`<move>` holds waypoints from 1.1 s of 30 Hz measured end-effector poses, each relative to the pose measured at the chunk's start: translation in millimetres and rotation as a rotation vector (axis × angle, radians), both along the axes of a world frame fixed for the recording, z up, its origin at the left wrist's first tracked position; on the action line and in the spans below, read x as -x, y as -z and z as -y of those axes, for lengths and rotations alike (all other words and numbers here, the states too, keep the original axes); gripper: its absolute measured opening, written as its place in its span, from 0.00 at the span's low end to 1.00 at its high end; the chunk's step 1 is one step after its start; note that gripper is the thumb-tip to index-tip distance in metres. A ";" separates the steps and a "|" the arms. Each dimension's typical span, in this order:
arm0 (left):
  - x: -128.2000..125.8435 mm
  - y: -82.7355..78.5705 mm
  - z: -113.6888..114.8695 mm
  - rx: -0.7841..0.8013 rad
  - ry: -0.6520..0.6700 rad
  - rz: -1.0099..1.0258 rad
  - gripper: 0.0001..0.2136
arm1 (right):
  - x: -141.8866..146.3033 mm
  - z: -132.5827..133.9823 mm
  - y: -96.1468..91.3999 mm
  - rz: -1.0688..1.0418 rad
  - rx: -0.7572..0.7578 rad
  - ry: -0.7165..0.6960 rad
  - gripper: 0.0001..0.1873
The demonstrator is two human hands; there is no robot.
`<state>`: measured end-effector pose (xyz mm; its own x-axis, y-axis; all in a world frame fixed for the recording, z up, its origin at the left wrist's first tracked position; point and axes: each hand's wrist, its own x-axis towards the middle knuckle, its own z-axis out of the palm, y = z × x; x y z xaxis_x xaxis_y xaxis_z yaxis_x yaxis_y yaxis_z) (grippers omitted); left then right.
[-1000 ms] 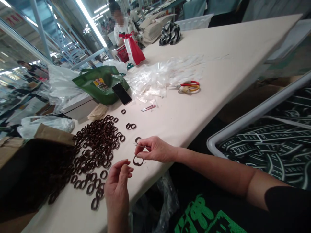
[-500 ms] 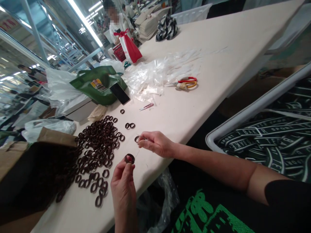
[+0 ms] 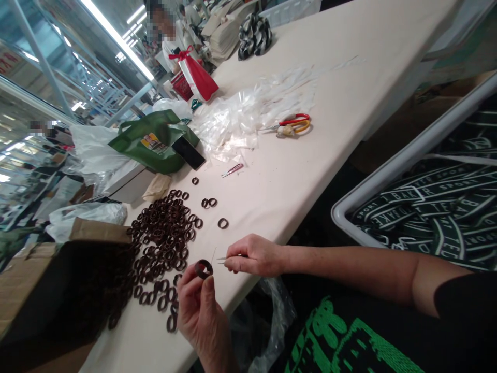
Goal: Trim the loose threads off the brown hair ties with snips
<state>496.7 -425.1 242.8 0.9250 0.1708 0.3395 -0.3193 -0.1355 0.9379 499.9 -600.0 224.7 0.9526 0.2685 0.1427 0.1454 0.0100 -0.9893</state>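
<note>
My left hand point(image 3: 204, 316) pinches one dark brown fabric ring point(image 3: 203, 269) between thumb and fingertips, raised over the near edge of the table. A thin loose thread point(image 3: 214, 254) sticks up from the ring. My right hand point(image 3: 254, 255) is closed around small thread snips point(image 3: 221, 260), whose two thin metal points aim left at the thread, a little apart from it. Most of the snips is hidden in the fingers. Left of my hands lies a heap of similar brown rings point(image 3: 165, 228). A single ring point(image 3: 222, 223) lies just beyond the snips.
A cardboard box point(image 3: 99, 231) stands left of the heap. Farther back are a green bag point(image 3: 151, 145), a phone point(image 3: 189, 153), clear plastic bags point(image 3: 233, 116), pink snips point(image 3: 232, 170) and red-and-orange scissors point(image 3: 293, 126). At right is a white-rimmed bin point(image 3: 337, 210) of printed straps. A person is at the back.
My right hand has drawn back toward me, uncovering the ring on the table and the snips' points. My left hand has turned the held ring, and the view has shifted slightly.
</note>
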 end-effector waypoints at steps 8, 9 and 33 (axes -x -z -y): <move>4.7 2.4 8.4 0.024 0.019 -0.062 0.05 | 0.6 -5.1 -3.4 0.229 0.176 0.129 0.17; 4.5 2.7 9.0 0.029 0.021 -0.064 0.05 | 0.4 -5.6 -2.7 0.247 0.192 0.143 0.17; 0.3 19.1 2.7 -0.027 0.046 -0.058 0.06 | -5.7 7.8 3.5 0.070 0.009 0.130 0.23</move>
